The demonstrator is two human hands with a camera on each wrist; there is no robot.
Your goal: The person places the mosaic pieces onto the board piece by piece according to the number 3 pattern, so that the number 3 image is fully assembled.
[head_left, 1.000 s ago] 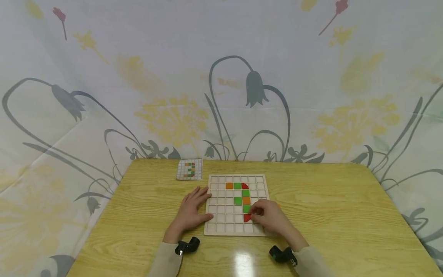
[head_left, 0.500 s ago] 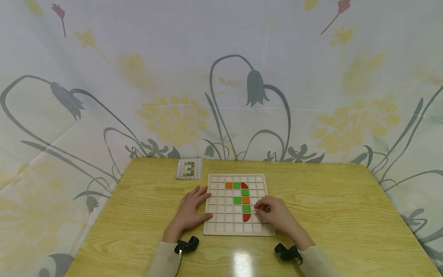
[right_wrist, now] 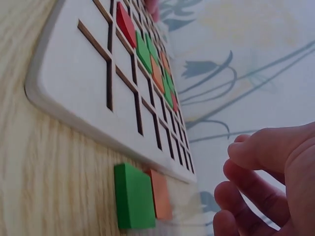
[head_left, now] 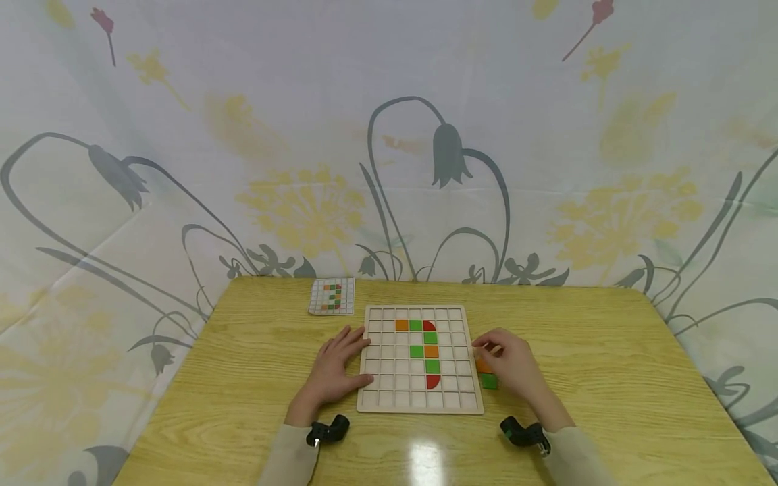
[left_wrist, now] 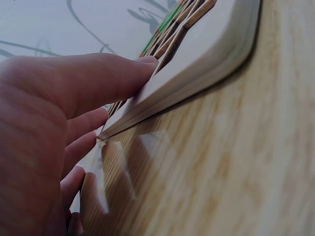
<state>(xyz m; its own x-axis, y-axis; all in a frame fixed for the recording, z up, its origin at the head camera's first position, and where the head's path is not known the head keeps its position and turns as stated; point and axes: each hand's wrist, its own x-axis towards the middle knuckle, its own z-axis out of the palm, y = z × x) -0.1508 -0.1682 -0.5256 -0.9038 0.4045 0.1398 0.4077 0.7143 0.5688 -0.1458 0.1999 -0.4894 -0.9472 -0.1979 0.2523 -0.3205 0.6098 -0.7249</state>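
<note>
A wooden grid board lies on the table with several green, orange and red tiles in its cells. Two of the red tiles have a rounded corner; the lower one ends the column. My left hand rests on the board's left edge, thumb on the rim and fingers spread. Just right of the board, my right hand hovers with loosely bent fingers and nothing between them. Under and beside it lie a loose green tile and an orange tile, next to the board's right edge.
A small printed card with a coloured grid pattern lies behind the board to the left. The wooden table extends on both sides. A flower-patterned cloth hangs behind its far edge.
My right hand has left the lower red tile and moved right, off the board, to the loose tiles. These now show more fully. My left hand has stayed put.
</note>
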